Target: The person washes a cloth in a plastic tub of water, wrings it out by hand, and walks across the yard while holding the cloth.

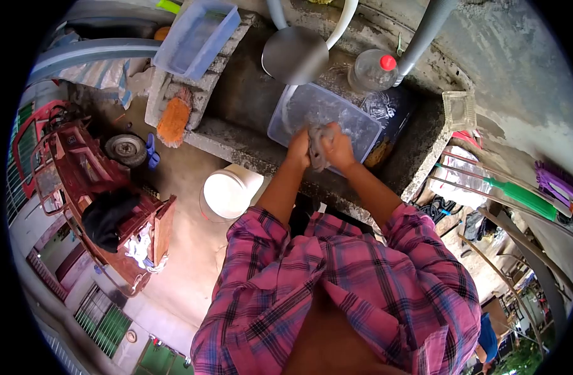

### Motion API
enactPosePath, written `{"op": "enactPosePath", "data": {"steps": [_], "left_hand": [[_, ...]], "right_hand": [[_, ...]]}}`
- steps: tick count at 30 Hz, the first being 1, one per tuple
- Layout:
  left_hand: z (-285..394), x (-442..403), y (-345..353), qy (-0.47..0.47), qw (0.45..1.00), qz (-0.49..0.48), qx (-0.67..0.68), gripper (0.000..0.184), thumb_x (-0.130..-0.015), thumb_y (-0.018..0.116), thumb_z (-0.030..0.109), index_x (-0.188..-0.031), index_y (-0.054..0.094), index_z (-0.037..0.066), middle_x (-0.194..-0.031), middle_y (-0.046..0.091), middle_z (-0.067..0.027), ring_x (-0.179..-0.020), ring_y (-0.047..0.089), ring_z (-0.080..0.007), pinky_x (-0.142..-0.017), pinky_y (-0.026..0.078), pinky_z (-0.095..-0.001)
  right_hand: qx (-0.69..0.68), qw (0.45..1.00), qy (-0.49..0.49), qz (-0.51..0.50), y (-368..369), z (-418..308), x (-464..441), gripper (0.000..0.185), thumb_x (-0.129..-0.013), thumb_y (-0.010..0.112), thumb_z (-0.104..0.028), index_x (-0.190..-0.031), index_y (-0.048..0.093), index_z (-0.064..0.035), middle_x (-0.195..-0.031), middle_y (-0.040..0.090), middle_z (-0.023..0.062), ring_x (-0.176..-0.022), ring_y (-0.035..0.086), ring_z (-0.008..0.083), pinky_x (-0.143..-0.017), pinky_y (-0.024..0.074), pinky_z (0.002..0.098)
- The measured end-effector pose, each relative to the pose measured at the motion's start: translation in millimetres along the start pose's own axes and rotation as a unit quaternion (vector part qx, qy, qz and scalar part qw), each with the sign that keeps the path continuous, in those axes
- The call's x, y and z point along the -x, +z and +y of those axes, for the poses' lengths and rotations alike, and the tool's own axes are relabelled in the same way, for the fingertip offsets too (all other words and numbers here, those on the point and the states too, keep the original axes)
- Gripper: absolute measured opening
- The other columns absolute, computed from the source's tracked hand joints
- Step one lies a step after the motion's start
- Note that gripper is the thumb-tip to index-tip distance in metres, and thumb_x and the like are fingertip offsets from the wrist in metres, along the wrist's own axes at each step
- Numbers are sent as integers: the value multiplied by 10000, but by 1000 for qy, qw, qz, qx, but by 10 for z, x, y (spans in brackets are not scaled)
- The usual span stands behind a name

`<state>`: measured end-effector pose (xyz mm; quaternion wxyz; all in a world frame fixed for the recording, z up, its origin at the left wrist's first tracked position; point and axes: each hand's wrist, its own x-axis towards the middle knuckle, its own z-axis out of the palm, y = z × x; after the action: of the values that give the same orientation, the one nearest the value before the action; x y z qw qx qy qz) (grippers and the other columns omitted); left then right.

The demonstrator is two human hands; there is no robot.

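Both hands are closed around a grey, wet-looking cloth (pixel 318 150), bunched and twisted between them. My left hand (pixel 299 149) grips its left side and my right hand (pixel 337 148) its right side. They are held over the near part of a translucent plastic tub (pixel 365 128), which sits in a concrete sink (pixel 236 149). Whitish water or suds show inside the tub. My fingers partly hide the cloth, so its full shape cannot be made out.
A round, blurred metal-looking disc (pixel 296 55) and a clear bottle with a red cap (pixel 371 72) are beyond the tub. On the left ledge are a blue plastic bin (pixel 196 40) and an orange brush (pixel 174 122). A white bucket (pixel 226 194) stands on the floor.
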<state>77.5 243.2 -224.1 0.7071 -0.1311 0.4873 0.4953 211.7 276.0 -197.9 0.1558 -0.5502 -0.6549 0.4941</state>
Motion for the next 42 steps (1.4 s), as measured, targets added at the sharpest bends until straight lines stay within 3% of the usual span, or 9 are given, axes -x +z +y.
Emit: {"op": "enactPosePath", "data": {"steps": [7, 14, 15, 20, 24, 28, 32, 38, 42], "left_hand": [[217, 179, -19, -45, 981, 183, 43, 574, -793, 600, 254, -1292, 347, 125, -1352, 291, -135, -1199, 325, -358, -929, 327, -533], [119, 259, -8, -24, 973, 217, -70, 739, -751, 642, 262, -1361, 226, 221, -1375, 161, -160, -1187, 273, -432, -914, 321, -559], [117, 273, 33, -36, 974, 214, -62, 746, -748, 645, 261, -1361, 223, 225, -1373, 164, -159, -1188, 271, -435, -910, 328, -556], [129, 199, 184, -122, 987, 98, 43, 568, -827, 549, 376, -1311, 331, 174, -1266, 365, -134, -1089, 408, -327, -900, 375, -513], [271, 509, 480, -78, 993, -74, 43, 462, -880, 448, 438, -1198, 448, 102, -1061, 528, -113, -891, 531, -226, -851, 436, -444], [9, -343, -471, -212, 967, -125, 64, 457, -884, 466, 410, -1141, 464, 32, -944, 536, -88, -810, 539, -164, -756, 471, -336], [-201, 155, -155, 122, 986, -106, 33, 391, -872, 514, 274, -1126, 475, -22, -974, 564, -112, -804, 582, -206, -741, 498, -283], [50, 249, 339, 44, 998, 18, -29, 391, -846, 533, 251, -1120, 483, -24, -967, 586, -78, -796, 604, -204, -689, 527, -352], [297, 447, 427, -6, 990, 111, -92, 688, -771, 612, 212, -1358, 258, 158, -1315, 343, -129, -1206, 328, -344, -904, 367, -512]], "right_hand": [[53, 978, 191, 64, 60, 1030, -430, 432, -845, 493, -227, -1232, 386, -66, -1167, 462, 280, -984, 501, 450, -808, 428, 473], [377, 885, 78, -262, 77, 1081, -418, 355, -807, 491, -201, -1094, 557, -2, -1128, 541, 212, -1022, 537, 351, -817, 459, 403], [231, 922, 214, -225, 182, 1206, -562, 262, -761, 564, -173, -923, 605, 29, -1172, 508, 206, -1041, 524, 359, -871, 429, 410], [-56, 981, -187, -22, -284, -128, 70, 393, -648, 589, -33, -1038, 540, -51, -1002, 576, 148, -989, 519, 329, -800, 440, 343], [-197, 948, -42, -246, -820, -1195, 677, 516, -660, 679, -138, -1111, 447, -43, -942, 574, 192, -915, 565, 354, -796, 448, 391], [-118, 970, -105, -183, -454, -1099, 833, 499, -672, 675, -171, -1091, 446, -28, -909, 571, 210, -848, 586, 365, -691, 472, 384], [56, 983, -146, -92, -204, -743, 516, 492, -709, 657, -285, -1067, 447, -21, -798, 583, 226, -748, 590, 390, -636, 477, 426], [-15, 993, 43, 105, -177, 509, -263, 351, -797, 559, -268, -1022, 473, -14, -845, 568, 250, -803, 581, 392, -665, 451, 463], [75, 992, 19, 100, -74, 1113, -447, 309, -801, 561, -232, -1014, 458, -34, -1019, 511, 260, -960, 516, 409, -764, 442, 459]]}}
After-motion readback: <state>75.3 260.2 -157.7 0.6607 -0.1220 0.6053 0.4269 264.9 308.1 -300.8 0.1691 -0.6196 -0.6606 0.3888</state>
